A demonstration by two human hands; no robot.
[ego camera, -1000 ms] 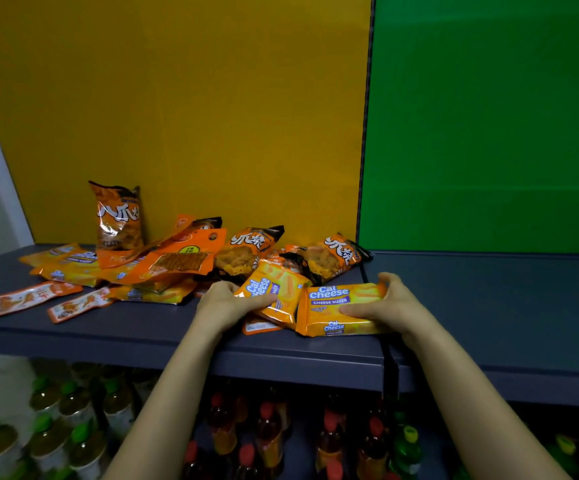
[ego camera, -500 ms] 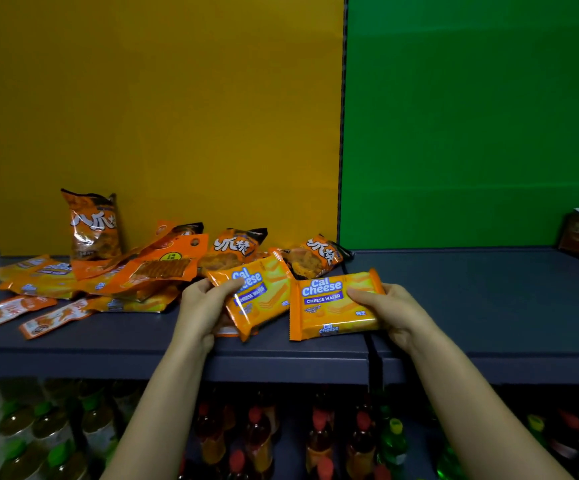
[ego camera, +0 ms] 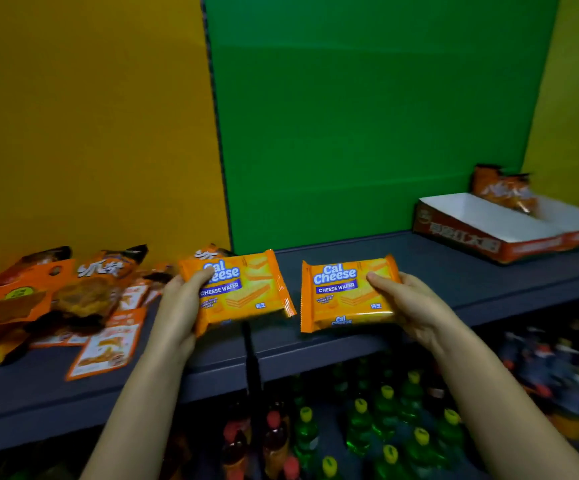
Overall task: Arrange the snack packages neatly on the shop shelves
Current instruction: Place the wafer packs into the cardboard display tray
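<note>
Before yellow panel [ego camera: 90,116] and green panel [ego camera: 367,116], grey shelf [ego camera: 471,271] above bottles [ego camera: 387,393].

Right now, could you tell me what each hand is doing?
Left hand: grips the left Cal Cheese pack.
Right hand: grips the right Cal Cheese pack.

I see my left hand [ego camera: 177,306] gripping a Cal Cheese wafer pkt [ego camera: 246,292] by its left edge, thumb on the front. My right hand [ego camera: 409,303] grips a second wafer pkt [ego camera: 343,296] by its right edge. Both pkts face me, side by side w/ a gap, over the front of the grey shelf [ego camera: 454,271]. Orange snack bags [ego camera: 73,289] are heaped at left. At right is an open carton tray [ego camera: 489,233] w/ one bag [ego camera: 503,188] upright inside. Bottles [ego camera: 385,427] stand on the level below.
</note>
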